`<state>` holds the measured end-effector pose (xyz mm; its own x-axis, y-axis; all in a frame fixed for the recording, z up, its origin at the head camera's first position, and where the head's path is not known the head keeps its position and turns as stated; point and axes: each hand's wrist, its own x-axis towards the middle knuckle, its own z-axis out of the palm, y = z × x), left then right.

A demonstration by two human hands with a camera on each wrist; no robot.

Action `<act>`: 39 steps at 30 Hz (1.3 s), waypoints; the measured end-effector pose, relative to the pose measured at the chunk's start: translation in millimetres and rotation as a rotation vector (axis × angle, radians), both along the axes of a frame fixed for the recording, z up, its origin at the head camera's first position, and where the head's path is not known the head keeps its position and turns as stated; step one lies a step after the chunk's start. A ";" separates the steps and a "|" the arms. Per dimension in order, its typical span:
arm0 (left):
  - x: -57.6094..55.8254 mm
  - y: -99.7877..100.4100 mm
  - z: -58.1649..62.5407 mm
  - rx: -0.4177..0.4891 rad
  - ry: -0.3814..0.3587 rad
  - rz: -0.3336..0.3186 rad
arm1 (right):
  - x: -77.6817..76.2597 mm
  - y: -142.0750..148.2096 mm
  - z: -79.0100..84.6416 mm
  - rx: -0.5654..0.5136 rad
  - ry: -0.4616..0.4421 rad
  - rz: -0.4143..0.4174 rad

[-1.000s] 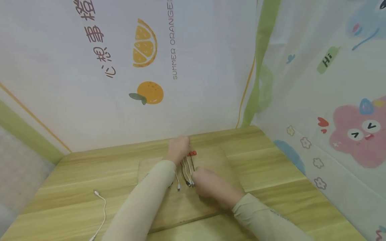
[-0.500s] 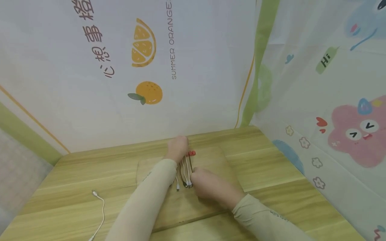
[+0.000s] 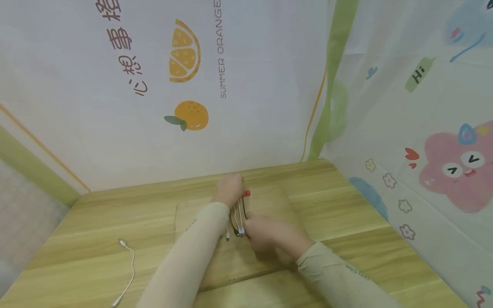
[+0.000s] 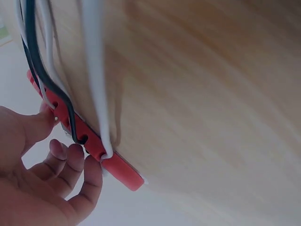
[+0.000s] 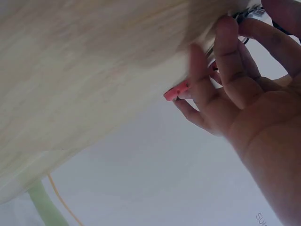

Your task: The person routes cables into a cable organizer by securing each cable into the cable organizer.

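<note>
My left hand (image 3: 230, 188) is at a red slotted cable holder (image 4: 123, 172) by the far edge of a thin wooden board (image 3: 231, 261). In the left wrist view its thumb and curled fingers grip the holder's outer side. White cables (image 4: 96, 70) and dark cables (image 4: 35, 52) sit in the slots and run over the board. Nearer me, my right hand (image 3: 265, 233) pinches a black cable (image 5: 242, 16) between thumb and index finger; the remaining fingers are loosely bent. In the head view, small plugs (image 3: 240, 233) lie just left of this hand.
A loose white cable (image 3: 133, 265) with a plug at each end lies on the wood-grain table (image 3: 77, 248) at left. A printed white cloth (image 3: 262, 107) hangs behind the table, and another patterned cloth (image 3: 400, 141) stands along the right side.
The plugs beside my right hand have shifted slightly left. My left hand covers a little more of the red holder; both hands otherwise stay in place.
</note>
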<state>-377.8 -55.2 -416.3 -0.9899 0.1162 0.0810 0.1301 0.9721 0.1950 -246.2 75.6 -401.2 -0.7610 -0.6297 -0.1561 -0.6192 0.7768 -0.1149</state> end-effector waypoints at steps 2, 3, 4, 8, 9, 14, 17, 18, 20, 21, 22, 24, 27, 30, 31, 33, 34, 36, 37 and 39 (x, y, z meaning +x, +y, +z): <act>2.3 -1.0 2.0 0.013 -0.009 -0.009 | -1.7 -0.6 2.8 0.017 -0.011 -0.001; 3.5 -1.4 2.4 0.023 -0.011 -0.015 | -2.3 -1.2 3.8 0.025 -0.009 0.001; 4.4 -2.1 2.5 0.028 -0.013 -0.024 | -3.0 -1.8 4.4 0.031 -0.009 0.003; 7.3 -5.4 1.3 0.050 -0.023 -0.037 | -4.1 -3.1 4.3 0.055 -0.009 -0.016; 7.6 -6.4 1.0 0.051 -0.024 -0.042 | -4.1 -3.1 4.2 0.062 -0.009 -0.022; 9.2 -8.8 -0.4 0.055 -0.062 -0.047 | -1.7 -2.3 4.0 0.066 -0.024 -0.038; 10.0 -8.3 -0.7 0.047 -0.076 -0.048 | -0.7 -2.3 4.4 0.059 -0.021 -0.038; 10.2 -8.1 -0.4 0.045 -0.079 -0.047 | -0.7 -2.2 4.2 0.058 -0.017 -0.034; 10.4 -7.4 0.1 0.035 -0.076 -0.044 | -1.4 -1.8 3.8 0.047 -0.014 -0.024; 10.8 -7.0 0.3 0.036 -0.079 -0.044 | -2.1 -1.2 2.8 0.039 -0.015 -0.018; 11.4 -6.6 0.6 0.036 -0.081 -0.044 | -2.8 -0.4 1.5 0.026 -0.020 -0.012; 12.4 -5.9 0.8 0.039 -0.089 -0.047 | -4.1 2.0 -0.7 -0.006 -0.039 -0.001; 12.9 -5.1 -0.4 0.041 -0.102 -0.057 | -4.4 5.2 -4.4 -0.039 -0.051 0.009; 12.7 -5.0 -1.4 0.035 -0.103 -0.066 | 0.7 5.6 -4.5 -0.030 -0.022 0.009; 12.5 -5.2 -1.4 0.030 -0.100 -0.066 | 3.3 4.9 -3.9 -0.020 -0.011 0.009; 12.0 -5.9 -1.4 0.016 -0.094 -0.067 | 9.4 2.6 -1.2 -0.005 0.001 -0.003; 11.8 -6.4 -1.2 0.008 -0.094 -0.064 | 12.2 1.3 0.2 0.004 0.004 -0.010; 11.6 -6.3 -0.5 -0.002 -0.098 -0.058 | 16.9 -0.7 3.4 0.015 -0.001 -0.021; 11.6 -6.3 -0.2 -0.009 -0.101 -0.055 | 18.5 -1.4 4.7 0.014 -0.010 -0.033; 11.8 -6.4 0.3 -0.012 -0.110 -0.048 | 19.6 -2.4 7.2 0.015 -0.021 -0.043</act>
